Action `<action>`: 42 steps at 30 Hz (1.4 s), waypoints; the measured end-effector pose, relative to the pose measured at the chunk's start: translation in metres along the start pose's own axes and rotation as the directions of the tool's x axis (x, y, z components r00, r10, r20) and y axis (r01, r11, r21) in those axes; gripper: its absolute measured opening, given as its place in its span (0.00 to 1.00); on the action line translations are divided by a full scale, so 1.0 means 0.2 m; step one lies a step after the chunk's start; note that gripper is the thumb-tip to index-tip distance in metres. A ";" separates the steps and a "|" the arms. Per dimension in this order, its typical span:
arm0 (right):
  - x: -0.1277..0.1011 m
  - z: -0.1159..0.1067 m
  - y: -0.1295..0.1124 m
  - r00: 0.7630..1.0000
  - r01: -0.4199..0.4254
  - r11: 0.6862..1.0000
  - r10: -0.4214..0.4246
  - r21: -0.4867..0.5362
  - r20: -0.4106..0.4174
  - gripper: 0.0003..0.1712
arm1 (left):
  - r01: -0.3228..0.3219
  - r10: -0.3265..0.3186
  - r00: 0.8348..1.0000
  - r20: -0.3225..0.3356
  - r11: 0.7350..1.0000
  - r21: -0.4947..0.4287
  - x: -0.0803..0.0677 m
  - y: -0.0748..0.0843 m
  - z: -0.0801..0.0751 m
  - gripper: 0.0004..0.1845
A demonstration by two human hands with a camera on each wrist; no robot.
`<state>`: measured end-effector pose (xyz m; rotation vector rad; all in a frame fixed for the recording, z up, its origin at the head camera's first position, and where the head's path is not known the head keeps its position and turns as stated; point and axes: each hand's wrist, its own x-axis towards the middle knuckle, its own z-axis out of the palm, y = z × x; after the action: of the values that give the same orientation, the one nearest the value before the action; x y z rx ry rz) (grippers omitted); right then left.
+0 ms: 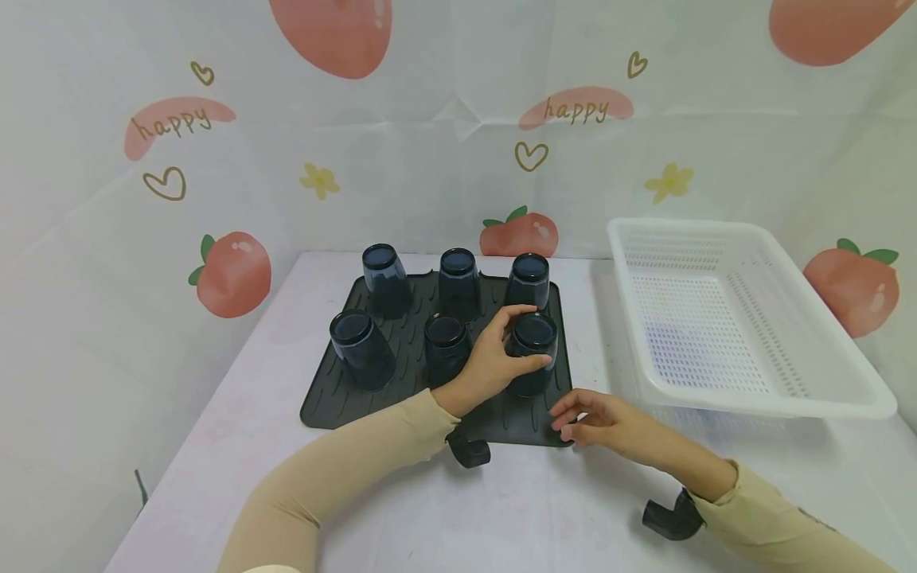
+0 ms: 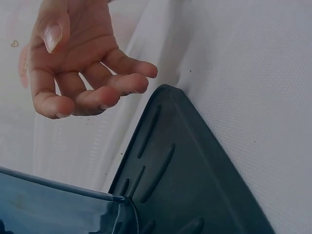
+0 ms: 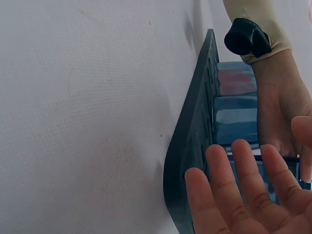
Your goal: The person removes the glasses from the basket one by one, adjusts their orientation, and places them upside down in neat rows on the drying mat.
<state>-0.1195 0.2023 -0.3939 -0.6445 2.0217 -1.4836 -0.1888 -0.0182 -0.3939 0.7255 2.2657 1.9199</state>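
My left hand (image 1: 494, 354) grips a dark blue drinking glass (image 1: 532, 354) at the front right of a black ribbed drying mat (image 1: 516, 426). Thumb and fingers lie around its sides, and the glass appears to stand upside down on the mat. My right hand (image 1: 602, 422) is beside the mat's front right corner, its fingers loosely bent and nothing in them. In the right wrist view the fingers (image 3: 219, 183) of that hand spread near the mat edge (image 3: 187, 126). The left wrist view shows the right hand (image 2: 80, 53) beyond the mat corner.
More dark glasses stand on the mat: a front left one (image 1: 363, 350), a front middle one (image 1: 446, 346) by the left wrist, and a back row including a back right glass (image 1: 528, 278). A white perforated basket (image 1: 774, 410) sits at the right on the white table (image 1: 401, 517).
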 end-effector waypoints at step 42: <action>0.01 0.00 0.00 1.000 -0.013 1.000 0.012 0.004 0.002 0.20 | -0.020 0.020 1.000 0.009 1.000 -0.007 0.02 0.00 -0.01 0.40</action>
<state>-0.1201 0.2008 -0.3947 -0.6303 2.0178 -1.4788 -0.1932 -0.0188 -0.3917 0.7574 2.2537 1.9277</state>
